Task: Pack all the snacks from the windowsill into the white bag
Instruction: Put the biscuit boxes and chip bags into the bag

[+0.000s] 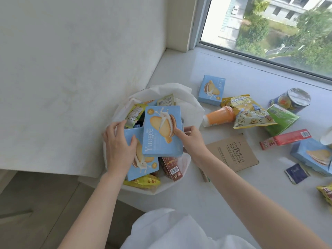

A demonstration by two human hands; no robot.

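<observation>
The white bag (190,103) stands open at the windowsill's left end, filled with several snack packs. My right hand (192,139) grips the right edge of a light-blue biscuit box (161,130) lying on top of the bag's contents. Under it lies a second blue biscuit box (142,164), and my left hand (118,146) holds its upper left corner, thumb on its face. A brown box (171,168) and a yellow packet (143,182) show at the bag's near side.
On the windowsill (233,203) to the right lie a blue box (212,90), an orange cup (219,116), a yellow popcorn bag (251,114), a green box (282,119), a can (292,100), a red box (287,139), another blue box (312,156) and a cardboard box (233,153).
</observation>
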